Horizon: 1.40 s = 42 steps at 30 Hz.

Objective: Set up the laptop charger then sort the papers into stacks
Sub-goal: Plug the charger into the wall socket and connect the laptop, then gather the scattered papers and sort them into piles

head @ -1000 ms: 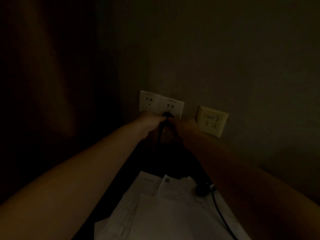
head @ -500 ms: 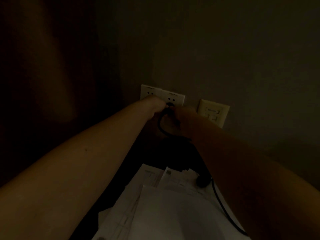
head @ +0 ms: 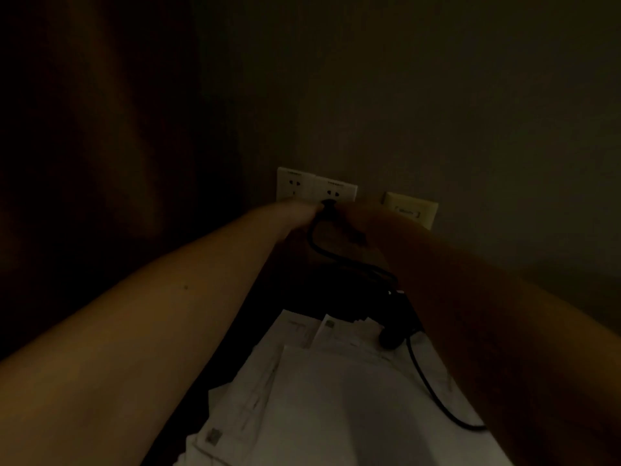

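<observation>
The scene is very dark. A white double wall socket [head: 316,186] sits on the wall ahead. The charger's black plug [head: 328,205] is at the right socket's lower holes, held between my left hand [head: 297,210] and my right hand [head: 361,218], both with fingers closed around it. Its black cable [head: 322,250] loops down from the plug to a dark lump on the desk [head: 391,338] and runs on across the papers [head: 329,391], a loose overlapping pile of white sheets near me.
A cream switch plate [head: 411,210] is on the wall just right of the socket. A dark desk surface [head: 302,290] lies between the wall and the papers. The left side of the view is dark and unreadable.
Both hands have risen slightly toward the right socket with the plug. More of the cable's loop shows below the hands.
</observation>
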Available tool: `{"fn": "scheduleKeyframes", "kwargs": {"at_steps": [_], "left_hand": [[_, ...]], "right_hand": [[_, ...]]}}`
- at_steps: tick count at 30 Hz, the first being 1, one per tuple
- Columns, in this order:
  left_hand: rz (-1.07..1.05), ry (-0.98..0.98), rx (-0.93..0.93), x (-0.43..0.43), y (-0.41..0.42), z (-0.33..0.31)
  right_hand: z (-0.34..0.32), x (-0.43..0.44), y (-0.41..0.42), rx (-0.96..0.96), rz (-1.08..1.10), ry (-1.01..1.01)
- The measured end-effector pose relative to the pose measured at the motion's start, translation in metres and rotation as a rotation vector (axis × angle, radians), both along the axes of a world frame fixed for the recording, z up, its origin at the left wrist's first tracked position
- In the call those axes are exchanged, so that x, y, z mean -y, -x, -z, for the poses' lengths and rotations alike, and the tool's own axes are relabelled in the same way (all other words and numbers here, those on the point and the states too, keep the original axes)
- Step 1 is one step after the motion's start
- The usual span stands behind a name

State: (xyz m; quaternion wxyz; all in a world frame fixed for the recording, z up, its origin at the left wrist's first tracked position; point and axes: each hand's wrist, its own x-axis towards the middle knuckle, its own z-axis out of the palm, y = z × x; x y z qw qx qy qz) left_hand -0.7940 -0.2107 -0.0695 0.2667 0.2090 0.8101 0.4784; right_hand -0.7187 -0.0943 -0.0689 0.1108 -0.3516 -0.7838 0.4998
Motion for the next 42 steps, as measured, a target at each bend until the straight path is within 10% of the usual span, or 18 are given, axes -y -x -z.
{"fn": "scheduleKeyframes", "kwargs": {"at_steps": [18, 25, 42], "left_hand": [[0.268, -0.055, -0.850, 0.136, -0.187, 0.088], [0.629, 0.341, -0.831, 0.150, -0.256, 0.124], [0.442, 0.368, -0.821, 0.157, -0.297, 0.147]], "right_hand": [[0.040, 0.106, -0.268, -0.057, -0.212, -0.583], [0.096, 0.111, -0.318, 0.172, -0.337, -0.614], [0.114, 0.010, -0.306, 0.478, -0.276, -0.793]]}}
